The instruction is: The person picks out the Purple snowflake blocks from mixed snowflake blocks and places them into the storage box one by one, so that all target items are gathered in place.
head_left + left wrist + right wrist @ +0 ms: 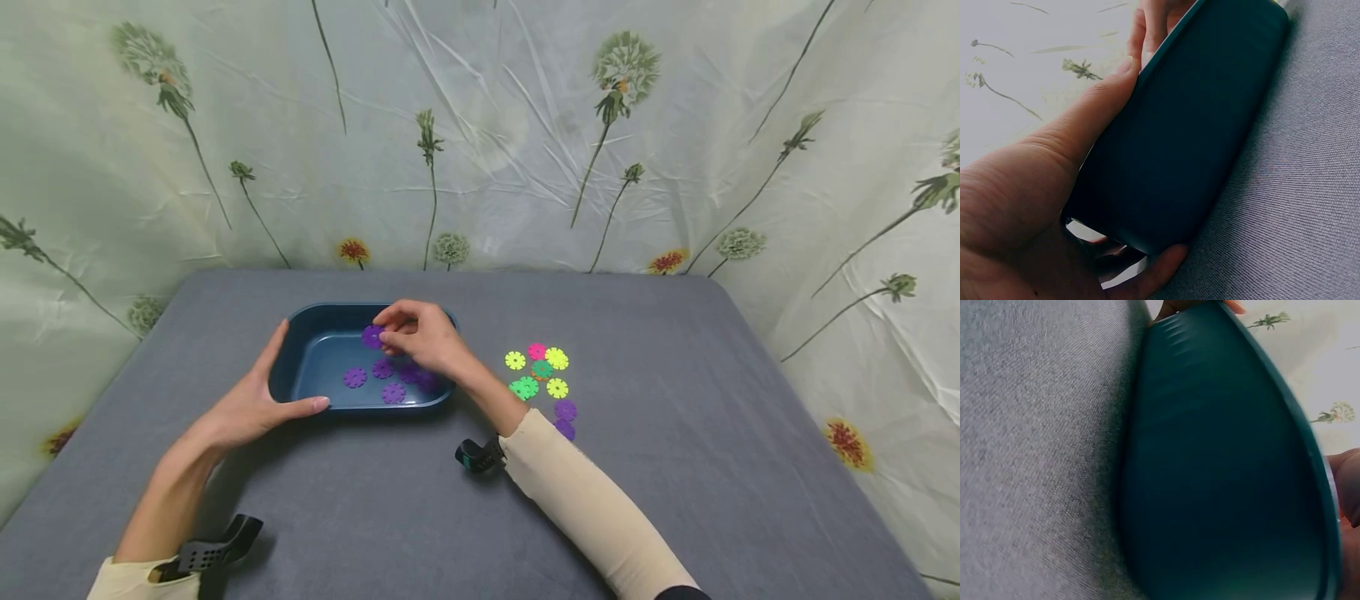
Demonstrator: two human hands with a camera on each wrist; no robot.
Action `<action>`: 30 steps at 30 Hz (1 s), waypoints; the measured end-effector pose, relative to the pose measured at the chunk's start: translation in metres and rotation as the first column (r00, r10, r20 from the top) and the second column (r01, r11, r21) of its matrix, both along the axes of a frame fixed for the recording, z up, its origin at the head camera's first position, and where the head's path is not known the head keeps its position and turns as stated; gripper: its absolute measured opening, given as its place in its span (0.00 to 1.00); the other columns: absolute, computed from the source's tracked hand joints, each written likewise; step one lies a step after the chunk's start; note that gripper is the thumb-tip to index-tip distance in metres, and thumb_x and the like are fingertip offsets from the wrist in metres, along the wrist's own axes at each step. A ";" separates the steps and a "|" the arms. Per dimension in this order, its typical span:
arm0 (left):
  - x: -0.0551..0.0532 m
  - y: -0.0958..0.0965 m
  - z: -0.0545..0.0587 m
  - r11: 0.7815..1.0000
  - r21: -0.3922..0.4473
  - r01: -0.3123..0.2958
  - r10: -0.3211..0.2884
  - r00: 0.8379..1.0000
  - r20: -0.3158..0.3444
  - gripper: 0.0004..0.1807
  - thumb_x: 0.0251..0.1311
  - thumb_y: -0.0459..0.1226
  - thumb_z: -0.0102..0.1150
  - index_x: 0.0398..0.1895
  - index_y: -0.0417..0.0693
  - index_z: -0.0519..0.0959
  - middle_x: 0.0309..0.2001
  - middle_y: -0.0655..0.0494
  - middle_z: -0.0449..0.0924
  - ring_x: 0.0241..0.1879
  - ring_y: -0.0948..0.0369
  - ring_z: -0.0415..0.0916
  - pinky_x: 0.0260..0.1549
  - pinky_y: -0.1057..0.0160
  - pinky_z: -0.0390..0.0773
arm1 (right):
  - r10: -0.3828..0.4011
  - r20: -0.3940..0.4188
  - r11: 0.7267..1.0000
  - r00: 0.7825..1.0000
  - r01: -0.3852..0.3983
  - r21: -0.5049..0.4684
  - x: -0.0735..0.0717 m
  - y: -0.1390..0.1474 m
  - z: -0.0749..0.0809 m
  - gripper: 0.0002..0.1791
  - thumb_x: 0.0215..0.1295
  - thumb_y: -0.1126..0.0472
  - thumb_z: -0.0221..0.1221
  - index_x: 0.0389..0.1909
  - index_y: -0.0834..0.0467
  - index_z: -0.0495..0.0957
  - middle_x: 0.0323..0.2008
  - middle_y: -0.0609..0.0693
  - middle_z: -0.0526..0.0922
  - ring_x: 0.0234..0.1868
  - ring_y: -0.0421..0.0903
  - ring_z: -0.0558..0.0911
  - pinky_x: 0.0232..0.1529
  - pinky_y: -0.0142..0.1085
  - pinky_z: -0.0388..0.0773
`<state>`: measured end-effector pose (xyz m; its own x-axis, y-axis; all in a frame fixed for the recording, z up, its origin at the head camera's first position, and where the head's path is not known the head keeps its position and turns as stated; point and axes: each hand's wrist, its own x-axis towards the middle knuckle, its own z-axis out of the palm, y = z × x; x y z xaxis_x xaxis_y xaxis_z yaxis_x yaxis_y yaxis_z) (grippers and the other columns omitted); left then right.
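L hand (251, 407): firm hold on L end of blue tray (322, 358). Thumb lies on near rim, fingers spread round end wall; L wrist view agrees, w/ 1 fingertip low at base corner. Tray upright on grey table (712, 467), L of ctr.

R hand (430, 337): narrow pinch, thumb & fingertips, on 1 purple disc (371, 337), held over tray interior, nearer far side. Disc's R edge covered by fingers from where I stand. R wrist view mostly tray's outer wall; hand only part. seen at frame edge.

Tray contents: purple pieces (355, 377), notched rims, min. 4, mostly toward near R part. Those by R wrist are blurred, exact qty can't tell.

Table, R of tray: loose group, some overlapping. Obs. yellow discs (515, 360), 1 pink disc (537, 351), green discs (528, 387), 1 orange disc mostly under a green. 2 purple at near end (566, 410), just beside cream sleeve (592, 508).

Misc.: black wrist mount (217, 550) on L arm; floral curtain (495, 192) behind table.
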<state>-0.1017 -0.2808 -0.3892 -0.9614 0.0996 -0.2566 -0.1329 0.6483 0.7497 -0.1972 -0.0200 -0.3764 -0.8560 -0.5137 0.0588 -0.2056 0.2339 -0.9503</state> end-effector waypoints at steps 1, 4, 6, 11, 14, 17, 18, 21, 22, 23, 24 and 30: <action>0.000 0.000 0.000 1.000 -0.002 -0.001 0.001 1.000 0.000 0.72 0.61 0.55 0.71 0.82 0.67 0.16 0.83 0.29 0.22 0.78 0.22 0.33 0.66 0.16 0.47 | 0.000 -0.009 1.000 1.000 0.000 0.009 -0.001 -0.001 -0.001 0.10 0.71 0.70 0.63 0.51 0.63 0.84 0.40 0.59 0.86 0.34 0.44 0.88 0.45 0.44 0.89; -0.002 0.000 0.001 1.000 -0.008 0.000 0.000 1.000 -0.001 0.72 0.61 0.55 0.71 0.81 0.68 0.16 0.83 0.29 0.22 0.78 0.22 0.33 0.66 0.17 0.47 | 0.000 -0.027 0.999 1.000 0.000 0.036 -0.003 -0.004 -0.003 0.10 0.71 0.69 0.64 0.51 0.62 0.85 0.39 0.59 0.86 0.33 0.41 0.86 0.41 0.36 0.88; -0.002 0.001 0.001 1.000 -0.013 0.003 -0.003 1.000 -0.002 0.71 0.61 0.55 0.71 0.81 0.68 0.16 0.83 0.29 0.22 0.78 0.22 0.34 0.66 0.17 0.48 | 0.006 -0.037 0.999 0.999 -0.004 0.052 -0.005 -0.007 -0.003 0.10 0.71 0.68 0.64 0.51 0.62 0.85 0.39 0.59 0.86 0.32 0.40 0.86 0.38 0.32 0.86; -0.001 0.000 0.000 1.000 -0.006 0.009 -0.009 1.000 -0.007 0.71 0.61 0.54 0.71 0.82 0.68 0.17 0.83 0.30 0.23 0.79 0.23 0.35 0.66 0.17 0.49 | 0.012 -0.068 0.991 0.998 -0.003 0.136 -0.006 -0.015 -0.008 0.08 0.72 0.67 0.63 0.49 0.60 0.85 0.37 0.55 0.86 0.31 0.39 0.85 0.35 0.27 0.82; -0.001 0.000 -0.001 1.000 0.011 0.009 -0.009 1.000 -0.014 0.71 0.62 0.53 0.71 0.82 0.69 0.17 0.84 0.32 0.22 0.80 0.25 0.34 0.67 0.18 0.48 | 0.013 -0.092 0.983 0.996 0.004 0.181 -0.006 -0.020 -0.009 0.08 0.72 0.66 0.64 0.48 0.59 0.85 0.35 0.52 0.86 0.31 0.39 0.84 0.35 0.26 0.81; -0.001 -0.001 -0.002 1.000 0.022 0.004 -0.004 1.000 -0.018 0.71 0.62 0.52 0.71 0.82 0.69 0.17 0.84 0.33 0.22 0.80 0.25 0.34 0.68 0.19 0.47 | 0.013 -0.101 0.981 0.995 0.007 0.193 -0.007 -0.023 -0.010 0.08 0.72 0.67 0.64 0.48 0.60 0.86 0.35 0.53 0.86 0.31 0.39 0.84 0.35 0.26 0.81; -0.002 -0.001 -0.002 1.000 0.019 0.003 -0.002 1.000 -0.020 0.71 0.62 0.53 0.71 0.82 0.69 0.17 0.84 0.33 0.22 0.80 0.26 0.34 0.68 0.19 0.47 | 0.011 -0.098 0.981 0.995 0.009 0.194 -0.008 -0.024 -0.010 0.08 0.72 0.67 0.64 0.48 0.60 0.86 0.35 0.53 0.86 0.31 0.39 0.84 0.34 0.26 0.81; -0.001 -0.001 -0.001 1.000 0.012 0.002 -0.002 1.000 -0.018 0.71 0.61 0.53 0.72 0.82 0.68 0.17 0.84 0.33 0.22 0.80 0.25 0.33 0.68 0.19 0.48 | 0.010 -0.082 0.978 0.997 0.007 0.209 -0.009 -0.026 -0.010 0.08 0.71 0.67 0.64 0.48 0.60 0.85 0.35 0.53 0.86 0.31 0.39 0.84 0.34 0.25 0.80; -0.001 -0.001 -0.001 1.000 0.009 0.002 -0.002 1.000 -0.016 0.71 0.61 0.53 0.72 0.82 0.69 0.17 0.84 0.33 0.22 0.80 0.25 0.33 0.68 0.19 0.48 | 0.011 -0.076 0.976 0.997 0.006 0.217 -0.009 -0.027 -0.010 0.08 0.71 0.67 0.64 0.48 0.60 0.85 0.34 0.52 0.86 0.30 0.39 0.84 0.34 0.25 0.80; -0.001 -0.001 -0.001 1.000 0.010 0.003 -0.003 1.000 -0.014 0.71 0.61 0.53 0.72 0.82 0.69 0.17 0.84 0.33 0.22 0.80 0.25 0.33 0.68 0.19 0.48 | 0.011 -0.073 0.975 0.997 0.005 0.223 -0.010 -0.028 -0.010 0.08 0.71 0.68 0.64 0.48 0.60 0.85 0.34 0.52 0.86 0.30 0.38 0.84 0.34 0.25 0.80; 0.000 -0.001 -0.001 1.000 0.011 0.003 -0.003 1.000 -0.014 0.71 0.61 0.53 0.72 0.82 0.69 0.17 0.84 0.33 0.22 0.80 0.25 0.33 0.68 0.19 0.48 | 0.011 -0.070 0.974 0.997 0.005 0.227 -0.011 -0.029 -0.010 0.08 0.71 0.68 0.64 0.47 0.60 0.85 0.34 0.52 0.86 0.30 0.38 0.84 0.33 0.25 0.80; -0.001 0.000 -0.001 1.000 0.006 0.000 0.000 1.000 -0.012 0.71 0.61 0.54 0.72 0.82 0.69 0.17 0.84 0.32 0.22 0.80 0.24 0.34 0.68 0.19 0.48 | -0.005 -0.053 0.971 0.999 0.018 0.238 -0.014 -0.032 -0.010 0.07 0.70 0.69 0.64 0.46 0.61 0.86 0.33 0.52 0.87 0.30 0.38 0.84 0.31 0.25 0.79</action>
